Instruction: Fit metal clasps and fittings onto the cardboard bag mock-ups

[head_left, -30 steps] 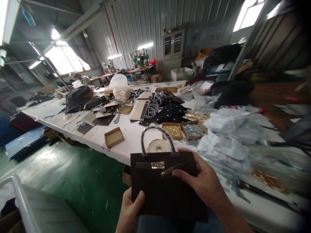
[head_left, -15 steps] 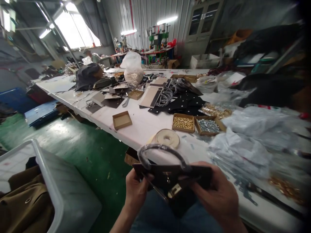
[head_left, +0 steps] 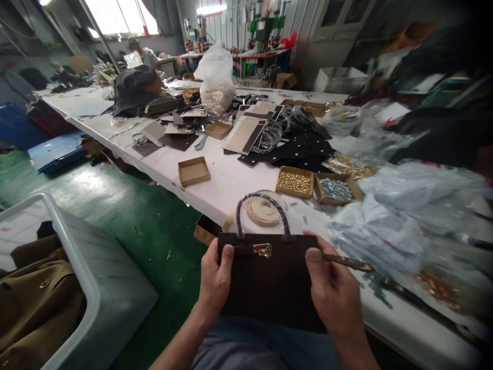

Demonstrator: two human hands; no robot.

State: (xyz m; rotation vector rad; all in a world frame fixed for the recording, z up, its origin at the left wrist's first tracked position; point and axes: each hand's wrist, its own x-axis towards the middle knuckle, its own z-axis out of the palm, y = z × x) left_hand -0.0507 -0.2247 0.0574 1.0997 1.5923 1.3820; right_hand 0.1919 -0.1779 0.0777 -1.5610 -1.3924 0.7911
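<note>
While the left hand [head_left: 214, 280] and right hand [head_left: 336, 288] grip opposite sides of a dark handbag [head_left: 269, 290] in their fingers [head_left: 227, 253] above the lap [head_left: 269, 344], a pale tabletop [head_left: 236, 182] strewn with boxed metal fittings [head_left: 295, 182] stretches beyond it, beside a green floor [head_left: 165, 226], toward a bright window [head_left: 119, 18].

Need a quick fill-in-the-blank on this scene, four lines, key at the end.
1. The left hand and right hand grip opposite sides of a dark handbag topped by one arched ____.
2. A narrow strap juts out past the ____ hand.
3. One small cardboard box holds gold-coloured fittings; its neighbour holds ____-coloured ones.
4. The floor is ____ in colour.

Missing words: handle; right; silver; green.
</note>
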